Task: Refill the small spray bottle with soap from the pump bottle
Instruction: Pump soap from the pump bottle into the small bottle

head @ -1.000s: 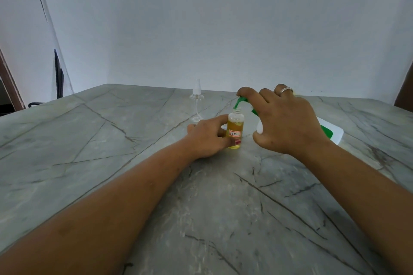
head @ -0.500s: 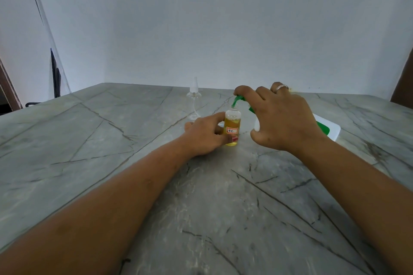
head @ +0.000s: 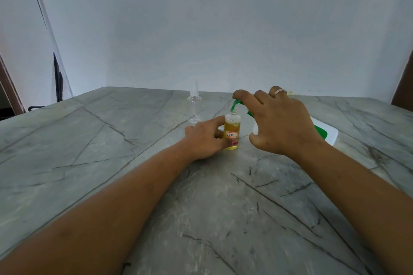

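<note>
A small clear spray bottle (head: 232, 130) stands upright on the marble table, partly filled with yellow soap and bearing a white label. My left hand (head: 204, 140) grips its lower body. The green pump nozzle (head: 235, 105) of the white pump bottle (head: 321, 132) points down into the small bottle's open neck. My right hand (head: 279, 124) lies over the pump head, index finger on the nozzle, hiding most of the pump bottle. The clear spray cap (head: 194, 105) with its dip tube stands behind my left hand.
The grey veined marble table (head: 89, 152) runs back to a white wall. A dark chair stands off the table's left edge (head: 57, 80).
The view has tilted so both hands and the bottles sit a little higher in the frame. Both grips look the same, and the nozzle stays over the small bottle's neck.
</note>
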Motion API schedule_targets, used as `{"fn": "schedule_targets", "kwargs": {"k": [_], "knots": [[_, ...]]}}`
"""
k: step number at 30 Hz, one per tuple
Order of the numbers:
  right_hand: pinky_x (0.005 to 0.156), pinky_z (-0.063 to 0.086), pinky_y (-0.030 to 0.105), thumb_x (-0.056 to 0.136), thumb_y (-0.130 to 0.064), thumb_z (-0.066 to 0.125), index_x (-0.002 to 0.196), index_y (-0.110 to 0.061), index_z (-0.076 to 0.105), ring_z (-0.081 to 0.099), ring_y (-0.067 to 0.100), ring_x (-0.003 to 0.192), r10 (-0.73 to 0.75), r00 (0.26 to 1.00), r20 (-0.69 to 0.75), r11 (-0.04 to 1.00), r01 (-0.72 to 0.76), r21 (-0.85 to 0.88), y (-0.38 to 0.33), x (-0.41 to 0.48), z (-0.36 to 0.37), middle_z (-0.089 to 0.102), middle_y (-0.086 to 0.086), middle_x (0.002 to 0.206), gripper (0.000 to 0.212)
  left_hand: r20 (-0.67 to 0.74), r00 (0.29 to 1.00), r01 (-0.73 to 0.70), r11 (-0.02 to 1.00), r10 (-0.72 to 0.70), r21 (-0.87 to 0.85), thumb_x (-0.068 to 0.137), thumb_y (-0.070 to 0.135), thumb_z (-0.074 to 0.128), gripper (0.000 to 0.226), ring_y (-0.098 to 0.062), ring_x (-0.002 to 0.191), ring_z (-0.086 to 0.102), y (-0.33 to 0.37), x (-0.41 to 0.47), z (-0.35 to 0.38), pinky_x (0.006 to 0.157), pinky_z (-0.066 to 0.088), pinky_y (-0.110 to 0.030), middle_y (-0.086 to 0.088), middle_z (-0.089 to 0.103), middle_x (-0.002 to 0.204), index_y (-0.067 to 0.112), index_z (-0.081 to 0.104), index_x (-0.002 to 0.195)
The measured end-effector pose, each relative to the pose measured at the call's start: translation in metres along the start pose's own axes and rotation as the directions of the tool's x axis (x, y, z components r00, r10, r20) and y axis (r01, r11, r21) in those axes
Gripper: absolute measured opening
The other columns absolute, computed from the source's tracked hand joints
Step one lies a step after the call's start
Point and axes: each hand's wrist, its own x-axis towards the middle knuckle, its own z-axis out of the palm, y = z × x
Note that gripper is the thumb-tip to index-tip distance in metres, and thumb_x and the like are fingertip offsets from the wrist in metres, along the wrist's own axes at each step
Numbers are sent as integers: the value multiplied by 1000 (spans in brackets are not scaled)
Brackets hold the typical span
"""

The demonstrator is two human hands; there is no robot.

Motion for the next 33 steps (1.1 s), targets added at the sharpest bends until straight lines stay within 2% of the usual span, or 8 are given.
{"fn": "schedule_targets", "kwargs": {"k": [16, 33], "knots": [[66, 48, 31, 72, -44, 63, 132, -32, 23, 50, 27, 109, 8, 1000, -5, 1000, -8, 13, 0, 1, -2, 57, 1, 116, 72, 5, 1000, 2, 1000, -2, 11, 88, 51, 54, 59, -22, 119, 53, 1, 1, 1, 106, 33, -51, 2, 59, 130, 35, 33, 140], [64, 46, 30, 71, -43, 64, 134, -34, 14, 51, 27, 107, -6, 1000, -19, 1000, 6, 1, 2, 0, 1, 57, 1, 116, 80, 12, 1000, 19, 1000, -19, 0, 88, 50, 54, 59, -23, 121, 52, 1, 0, 1, 108, 31, -52, 1, 58, 132, 34, 33, 141]]}}
